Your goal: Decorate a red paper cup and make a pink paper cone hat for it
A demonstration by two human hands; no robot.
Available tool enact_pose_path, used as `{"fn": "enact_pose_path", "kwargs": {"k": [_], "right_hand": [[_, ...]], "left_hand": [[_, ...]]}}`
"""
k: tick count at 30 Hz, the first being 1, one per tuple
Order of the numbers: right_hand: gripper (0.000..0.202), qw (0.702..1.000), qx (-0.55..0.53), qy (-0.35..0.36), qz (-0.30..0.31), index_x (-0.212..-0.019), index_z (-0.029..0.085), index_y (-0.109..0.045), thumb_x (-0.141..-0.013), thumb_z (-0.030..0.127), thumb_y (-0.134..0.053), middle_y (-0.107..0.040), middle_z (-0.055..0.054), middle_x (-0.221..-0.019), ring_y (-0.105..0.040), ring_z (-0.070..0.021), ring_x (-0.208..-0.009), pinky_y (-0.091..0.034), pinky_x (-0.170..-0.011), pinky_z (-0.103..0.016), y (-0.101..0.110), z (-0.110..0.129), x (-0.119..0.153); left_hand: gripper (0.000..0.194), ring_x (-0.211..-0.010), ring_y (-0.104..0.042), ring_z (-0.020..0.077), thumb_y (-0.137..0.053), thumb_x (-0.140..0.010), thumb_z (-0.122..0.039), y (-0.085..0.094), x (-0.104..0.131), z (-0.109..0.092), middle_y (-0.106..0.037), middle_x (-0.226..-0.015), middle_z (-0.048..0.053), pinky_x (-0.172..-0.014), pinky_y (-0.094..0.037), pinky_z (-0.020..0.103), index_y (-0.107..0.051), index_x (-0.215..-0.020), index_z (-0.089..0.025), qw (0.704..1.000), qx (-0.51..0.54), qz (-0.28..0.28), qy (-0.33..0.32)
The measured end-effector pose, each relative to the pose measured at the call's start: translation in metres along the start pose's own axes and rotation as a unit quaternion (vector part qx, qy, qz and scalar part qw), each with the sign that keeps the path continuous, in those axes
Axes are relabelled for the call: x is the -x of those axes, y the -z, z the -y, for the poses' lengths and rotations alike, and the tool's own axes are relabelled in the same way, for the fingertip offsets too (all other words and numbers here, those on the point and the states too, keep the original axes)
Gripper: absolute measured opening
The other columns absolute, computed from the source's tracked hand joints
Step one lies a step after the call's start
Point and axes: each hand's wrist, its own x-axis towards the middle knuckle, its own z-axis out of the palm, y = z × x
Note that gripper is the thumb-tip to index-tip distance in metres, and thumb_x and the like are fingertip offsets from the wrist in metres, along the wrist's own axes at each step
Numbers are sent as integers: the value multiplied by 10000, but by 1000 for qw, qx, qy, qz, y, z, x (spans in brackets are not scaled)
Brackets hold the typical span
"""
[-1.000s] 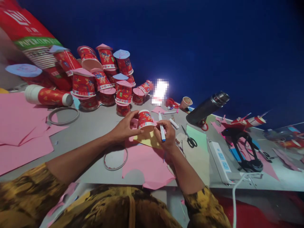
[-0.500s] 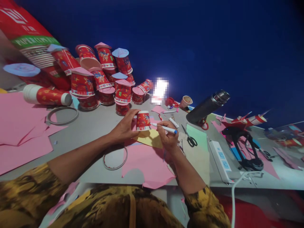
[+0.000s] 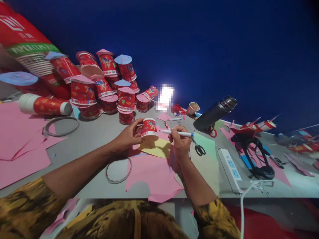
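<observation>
The paper cup (image 3: 149, 126), in the middle of the frame, is probably light and thin, easy to crush, so it is better held gently around the side. The left hand (image 3: 130, 135) grasps it; the right hand (image 3: 181, 142) pinches a marker (image 3: 185, 134)

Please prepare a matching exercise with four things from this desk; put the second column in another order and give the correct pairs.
Things:
1. held cup
2. blue-ended marker
3. flask
4. power strip

Descriptions:
A. dark body, shiny cap
B. white, flat on the table
C. mostly red, patterned
D. in the right hand

Pairs: 1-C, 2-D, 3-A, 4-B
</observation>
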Motion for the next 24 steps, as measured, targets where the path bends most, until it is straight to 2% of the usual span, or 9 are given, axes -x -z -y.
{"fn": "enact_pose_path", "kwargs": {"k": [2,5,7,9,12,15,19,21,24], "right_hand": [[295,999,-14,-24,-21,-891,208,-670,-923,486,-762,-641,44,-624,-566,-110,-523,-444,-511,-224,0,-2,-3],[255,999,14,-25,-26,-983,211,-714,-955,464,-732,-714,17,-720,-596,-118,-554,-482,-544,-242,0,-7,-4],[210,997,75,7,8,-1041,222,-744,-995,420,-692,-782,-29,-878,-685,-152,-683,-556,-645,-283,2,-13,-3],[188,981,168,66,71,-1103,235,-763,-1024,361,-648,-808,-72,-1048,-749,-206,-902,-606,-820,-350,3,-19,-1],[268,924,313,138,170,-1243,221,-738,-1034,275,-578,-782,-124,-1207,-714,-268,-1136,-576,-1028,-439,4,-28,3],[425,879,397,128,232,-1405,184,-649,-985,234,-609,-722,-159,-1309,-653,-295,-1227,-550,-1098,-476,4,-36,4],[650,848,447,77,275,-1511,170,-559,-891,240,-743,-633,-174,-1402,-587,-314,-1295,-522,-1143,-492,4,-39,2],[653,836,465,59,287,-1498,185,-563,-884,256,-772,-610,-171,-1412,-571,-318,-1303,-520,-1134,-493,3,-37,1],[539,815,491,44,305,-1421,204,-605,-911,268,-769,-610,-158,-1371,-567,-318,-1276,-527,-1096,-490,3,-31,1]], "left_hand": [[832,-1423,-634,393,-887,-661,-238,-1,1,-6,-653,-1532,177,-1171,-561,528,-594,-1439,-209,994,85,-9,62],[673,-1365,-675,406,-852,-741,-316,-1,2,-13,-752,-1382,180,-1156,-575,527,-680,-1372,-158,969,198,32,141],[576,-1383,-666,396,-803,-796,-328,-1,2,-15,-784,-1322,189,-1203,-539,522,-716,-1324,-114,954,255,46,149],[505,-1392,-665,372,-766,-834,-299,-2,2,-15,-792,-1314,191,-1256,-489,507,-732,-1290,-84,947,285,31,144],[469,-1343,-700,353,-738,-878,-285,-1,2,-11,-787,-1337,190,-1269,-472,524,-731,-1299,-77,943,294,14,158],[457,-1307,-722,342,-761,-863,-283,0,1,-8,-802,-1302,184,-1266,-481,497,-748,-1272,-80,940,299,3,165],[388,-1230,-758,343,-815,-800,-254,2,0,-8,-831,-1197,163,-1219,-530,481,-788,-1159,-109,949,273,-12,155],[410,-1171,-777,349,-850,-751,-244,3,0,-9,-839,-1152,152,-1130,-596,476,-792,-1140,-127,954,259,-9,149],[565,-1113,-792,347,-910,-674,-240,2,0,-13,-835,-1146,149,-993,-655,426,-776,-1214,-141,957,243,12,157]]}}
